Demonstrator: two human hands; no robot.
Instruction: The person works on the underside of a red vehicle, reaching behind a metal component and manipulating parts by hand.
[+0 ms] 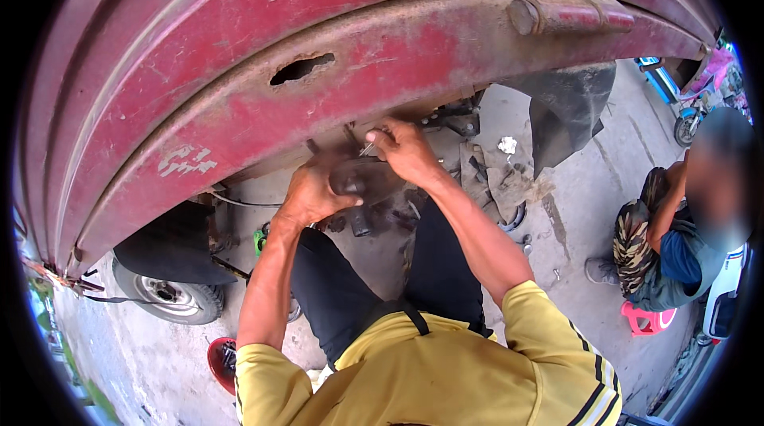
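Observation:
Beneath the rusty red vehicle panel (382,48), both my hands are raised between my knees. My left hand (312,194) is curled around a dark, rounded metal part (348,182), which is smeared by motion, so its exact kind is unclear. Slightly higher and to the right, my right hand (404,154) pinches a thin, shiny metal piece (367,149) between thumb and fingers, close above the dark part. The far end of that piece blurs into the background. Dark greasy parts lie on the ground below my hands, partly hidden by my legs.
A wheel (171,295) stands at left, with a red bowl (222,364) of small dark pieces nearer me. A black flap (569,112) hangs at right above dirty cardboard (509,183). Wrenches (527,245) lie on the concrete. Another person (676,243) sits on a pink stool (646,319).

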